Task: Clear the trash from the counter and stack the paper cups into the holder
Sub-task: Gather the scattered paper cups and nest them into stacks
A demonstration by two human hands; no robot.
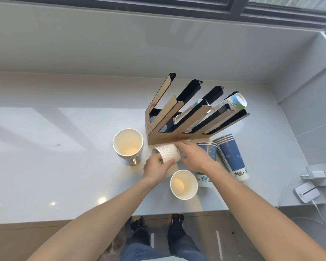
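Observation:
A stack of white paper cups point(168, 152) lies tilted on its side just in front of the wooden cup holder point(179, 119). My left hand point(155, 169) grips its rim end and my right hand point(193, 157) holds its base end. The holder's right slots hold cups, with a tall patterned stack point(233, 101) sticking out of the rightmost one. A stack of upright white cups point(128, 145) stands left of my hands. A single white cup point(183, 184) stands near the front. Two stacks of blue cups point(231, 157) stand upside down to the right.
The grey counter point(55, 147) runs left, with a wall and window ledge behind. At the right end sit a small white device point(307, 192) and a charger point(317, 174) with cables. The counter's front edge is close below my arms.

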